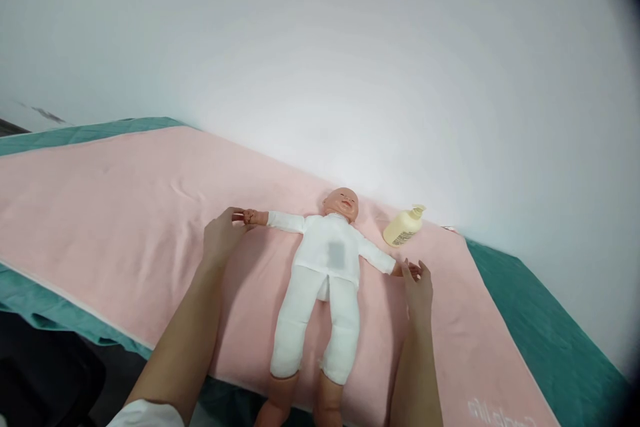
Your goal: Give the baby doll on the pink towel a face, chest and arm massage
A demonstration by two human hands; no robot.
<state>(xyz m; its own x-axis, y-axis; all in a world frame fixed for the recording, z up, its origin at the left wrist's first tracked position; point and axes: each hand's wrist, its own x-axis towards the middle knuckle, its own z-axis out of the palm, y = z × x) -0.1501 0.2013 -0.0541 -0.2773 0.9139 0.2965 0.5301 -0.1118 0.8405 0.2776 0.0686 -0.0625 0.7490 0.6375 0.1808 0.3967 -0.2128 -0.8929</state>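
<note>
Close to us, at the bottom left, is a dark thing [45,373], too dim for us to tell what it is. A white sleeve [147,413] peeks in at the bottom edge, mostly cut off. Our bare arms [183,333] reach up from there.

The doll [325,267] lies on its back in the middle, legs toward us and arms spread wide. The bottom edge cuts off its feet. It wears white clothes with a grey square on the chest, and we cannot make out what that square is.

The pink blanket [145,207] is under the doll. Pale letters [500,412] at the bottom right are hard for us to read. Green cloth [540,320] sticks out past the blanket, and what it covers is hidden.

Our right hand [419,288], right of the middle, has its thumb and fingers bent around the tip of one doll arm. They hide part of it, so we cannot tell how hard they squeeze. Our left hand [223,235], left of the middle, is nearly closed and pinches the tip of the other doll arm.

Just beyond our right hand we see a yellow pump bottle [400,227] with print too small to read. Farthest away, a pale wall [320,67] fills the top.
</note>
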